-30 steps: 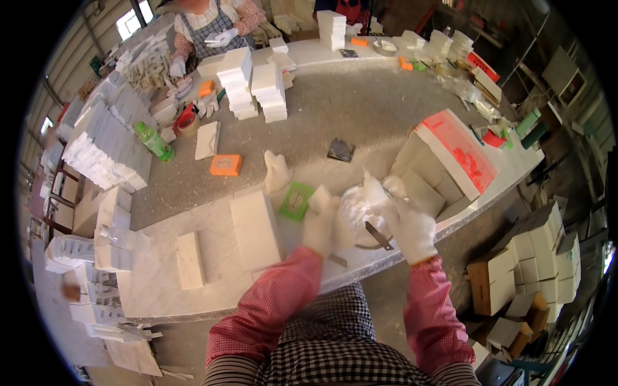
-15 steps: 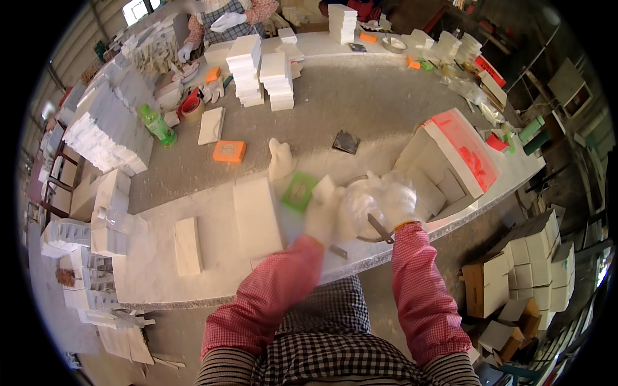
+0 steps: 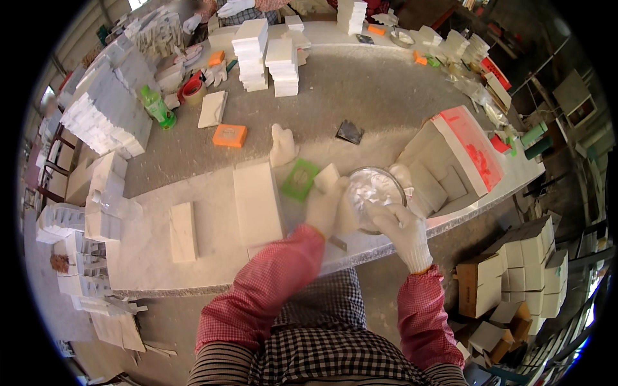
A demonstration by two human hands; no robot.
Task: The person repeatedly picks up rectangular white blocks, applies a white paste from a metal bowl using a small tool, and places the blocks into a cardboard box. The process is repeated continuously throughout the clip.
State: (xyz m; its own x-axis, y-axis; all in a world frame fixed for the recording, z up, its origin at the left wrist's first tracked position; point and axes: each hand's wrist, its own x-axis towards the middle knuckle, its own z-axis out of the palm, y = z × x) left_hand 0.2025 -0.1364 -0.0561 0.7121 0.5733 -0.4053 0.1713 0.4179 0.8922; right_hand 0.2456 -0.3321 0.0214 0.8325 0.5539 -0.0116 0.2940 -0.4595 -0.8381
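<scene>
Left hand (image 3: 324, 207) grasps a white block (image 3: 327, 176) beside the bowl (image 3: 404, 192) of white matter (image 3: 374, 186); right hand (image 3: 405, 236) curls its fingers over the bowl, grip not determinable.

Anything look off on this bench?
Mildly: the white slab stack at far left has a ragged face, its edges not flush. A dark square piece lies askew on the bench. No obvious spill stands out.

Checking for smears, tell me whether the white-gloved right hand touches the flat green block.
Apart: the head view shows the left hand between the right hand and green block.
</scene>
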